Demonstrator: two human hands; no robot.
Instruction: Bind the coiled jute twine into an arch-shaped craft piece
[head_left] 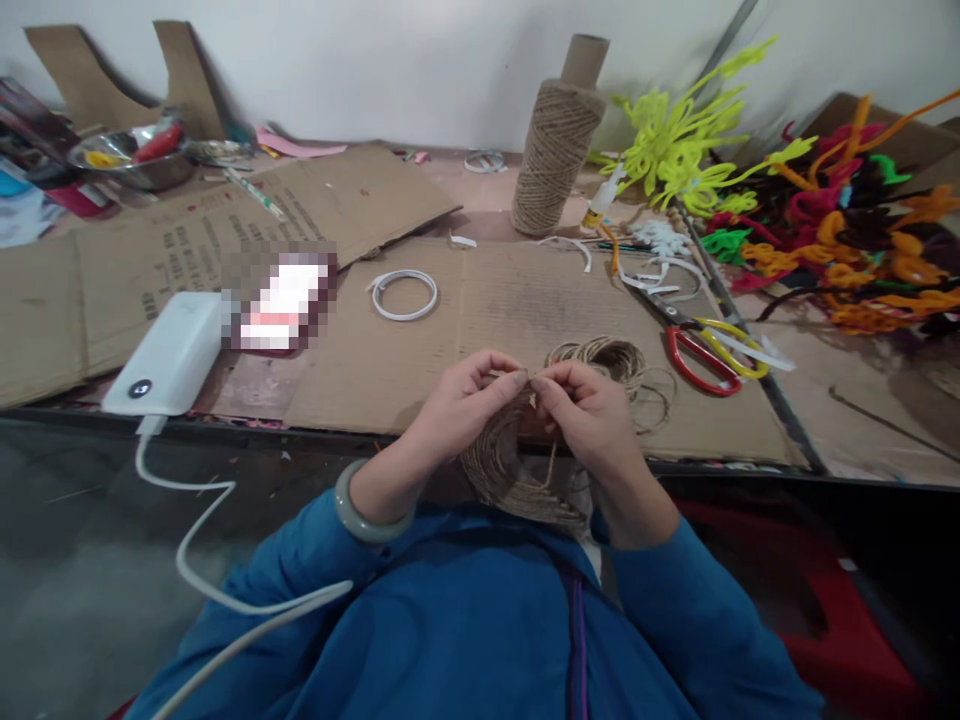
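Close together at the table's front edge, both hands pinch brown twine. My left hand [476, 400] is closed, thumb against fingers, at the top of a coiled twine piece [499, 465] that hangs down toward my lap. My right hand [589, 410] is closed too, its fingertips almost touching the left ones on the same twine. A single strand drops below the right fingers. Just behind the right hand, a loose coil of twine [607, 355] lies on the cardboard sheet [480, 300]. The exact spot between the fingertips is too small to make out.
A twine spool [559, 150] stands at the back beside a small glue bottle [602, 200]. Scissors [701, 345] with red and yellow handles lie right. A white ring of strip [405, 296], a phone [289, 300] and a corded power bank [169, 350] are left. Colourful fuzzy flowers [832, 240] fill the right.
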